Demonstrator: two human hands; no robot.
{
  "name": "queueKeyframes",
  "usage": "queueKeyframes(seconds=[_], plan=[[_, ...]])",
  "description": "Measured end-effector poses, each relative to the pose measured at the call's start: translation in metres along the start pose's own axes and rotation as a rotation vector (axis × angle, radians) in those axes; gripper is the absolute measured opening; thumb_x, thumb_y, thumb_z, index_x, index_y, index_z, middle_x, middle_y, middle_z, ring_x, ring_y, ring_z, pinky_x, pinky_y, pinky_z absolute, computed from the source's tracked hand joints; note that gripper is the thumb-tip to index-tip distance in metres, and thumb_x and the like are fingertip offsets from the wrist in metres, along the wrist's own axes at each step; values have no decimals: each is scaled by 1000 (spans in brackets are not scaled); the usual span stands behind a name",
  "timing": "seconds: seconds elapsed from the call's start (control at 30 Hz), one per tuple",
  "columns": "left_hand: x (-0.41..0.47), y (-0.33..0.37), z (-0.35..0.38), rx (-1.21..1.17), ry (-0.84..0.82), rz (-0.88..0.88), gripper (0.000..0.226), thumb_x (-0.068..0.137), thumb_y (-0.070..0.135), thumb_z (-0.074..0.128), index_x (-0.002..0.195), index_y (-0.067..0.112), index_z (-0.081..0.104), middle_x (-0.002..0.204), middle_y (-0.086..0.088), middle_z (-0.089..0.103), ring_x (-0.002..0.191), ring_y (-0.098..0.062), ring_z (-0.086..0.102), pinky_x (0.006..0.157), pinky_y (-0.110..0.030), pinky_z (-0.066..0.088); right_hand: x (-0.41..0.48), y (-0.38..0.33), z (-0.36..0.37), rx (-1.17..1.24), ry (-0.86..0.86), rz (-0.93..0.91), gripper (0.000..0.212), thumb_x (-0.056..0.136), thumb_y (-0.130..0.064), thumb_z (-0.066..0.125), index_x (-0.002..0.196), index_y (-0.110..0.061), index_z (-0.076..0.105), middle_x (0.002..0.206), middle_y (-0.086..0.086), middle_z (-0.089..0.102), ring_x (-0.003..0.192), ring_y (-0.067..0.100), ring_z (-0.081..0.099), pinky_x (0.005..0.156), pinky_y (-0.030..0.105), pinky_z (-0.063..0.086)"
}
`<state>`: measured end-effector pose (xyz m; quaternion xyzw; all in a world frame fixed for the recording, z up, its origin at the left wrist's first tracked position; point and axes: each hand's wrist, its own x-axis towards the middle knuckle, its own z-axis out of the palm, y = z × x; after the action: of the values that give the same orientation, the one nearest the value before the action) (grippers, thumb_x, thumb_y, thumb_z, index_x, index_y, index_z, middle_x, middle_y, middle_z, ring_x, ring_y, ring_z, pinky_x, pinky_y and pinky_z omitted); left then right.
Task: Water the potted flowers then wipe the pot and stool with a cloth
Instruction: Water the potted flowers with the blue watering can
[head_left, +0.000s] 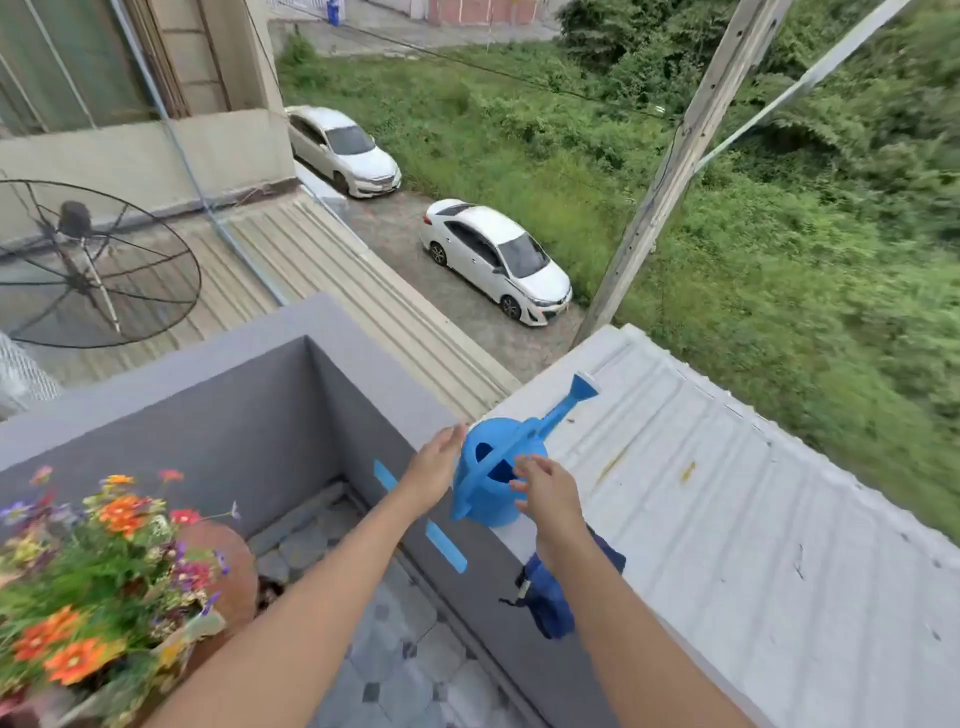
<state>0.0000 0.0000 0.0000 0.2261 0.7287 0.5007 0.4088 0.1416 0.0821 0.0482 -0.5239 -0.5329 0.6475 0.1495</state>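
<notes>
While both hands (488, 480) flank watering can (496, 470), open, empty | cloth (553, 597) beside | flowers (98, 561) left

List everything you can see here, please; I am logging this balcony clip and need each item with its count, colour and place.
watering can: one, blue, on the balcony wall top, spout pointing away
cloth: one, dark blue, draped over the wall below the right forearm
potted flowers: one pot, terracotta, orange, pink and purple blooms, lower left
tape strips: two, blue, on the wall's inner face
balcony wall: one, grey, around the tiled floor
satellite dish: one, black mesh, left roof
cars: two, white, parked on the lane below
pole: one, grey concrete, beside the grass
left hand: open, at the can's left side
right hand: open, at the can's right side; no grip yet
</notes>
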Motion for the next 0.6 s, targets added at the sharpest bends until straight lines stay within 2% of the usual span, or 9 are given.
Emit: queueKeyframes(seconds=[0.1,0.17,0.23,0.3,0.43,0.5,0.6], plan=[[8,-6,9,-41,23,-23,84,78,87,27,137,33,53,141,12,55,132,-7,48,114,-39,35,11,-5,5,-3,-121,49,18,102,-30,55,109,-18,68,116,1,71,104,15,67,88,34,53],[9,-10,11,-46,18,-21,78,80,85,25,130,34,58,134,11,61,125,-8,54,107,-35,41,19,-9,8,30,-182,77,21,101,-29,56,112,-16,69,114,3,73,105,16,68,90,35,55],[5,-7,12,-37,28,-14,74,83,83,23,125,34,60,128,10,64,118,-7,57,98,-31,44,25,-14,12,15,-212,86,25,100,-30,59,116,-13,68,113,6,73,104,16,69,85,32,55],[-2,-7,11,-42,54,-22,75,81,85,24,124,36,60,125,11,65,117,-8,58,100,-34,45,26,-18,15,-75,-230,68,26,98,-31,61,114,-12,68,109,5,74,101,16,70,80,28,53],[-26,-19,0,-100,203,-55,60,81,78,36,113,34,60,113,10,67,110,-10,61,98,-43,50,19,-26,25,-245,-278,-17,23,95,-29,65,95,-7,67,97,7,75,82,17,68,75,31,52],[-44,-22,-8,-134,271,-34,46,84,71,44,108,35,60,111,12,66,110,-8,60,98,-42,49,7,-35,32,-312,-337,-77,22,95,-26,65,89,-5,63,85,10,71,73,19,70,76,38,56],[-71,-28,-26,-173,356,-5,31,90,56,52,113,36,57,119,11,63,115,-7,57,97,-31,46,-17,-45,46,-443,-438,-185,28,93,-26,66,75,-6,58,64,6,63,59,20,65,67,33,50]])
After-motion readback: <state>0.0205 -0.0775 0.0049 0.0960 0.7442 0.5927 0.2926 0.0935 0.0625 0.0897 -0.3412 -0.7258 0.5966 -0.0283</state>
